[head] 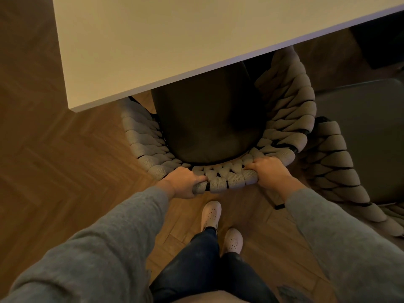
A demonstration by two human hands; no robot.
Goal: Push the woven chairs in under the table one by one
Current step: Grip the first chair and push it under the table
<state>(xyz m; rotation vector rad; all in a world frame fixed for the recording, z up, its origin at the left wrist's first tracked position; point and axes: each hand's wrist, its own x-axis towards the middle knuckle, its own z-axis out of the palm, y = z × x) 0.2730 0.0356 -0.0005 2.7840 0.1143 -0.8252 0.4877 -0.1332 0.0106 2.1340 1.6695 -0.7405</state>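
A woven chair with a thick grey braided back and a dark seat cushion stands in front of me, its seat partly under the white table. My left hand grips the top rail of the backrest left of centre. My right hand grips the same rail right of centre. The front of the seat is hidden beneath the tabletop.
A second woven chair with a dark seat stands close on the right, its back touching or nearly touching the first. Herringbone wood floor spreads to the left. My feet in pale perforated clogs stand just behind the chair.
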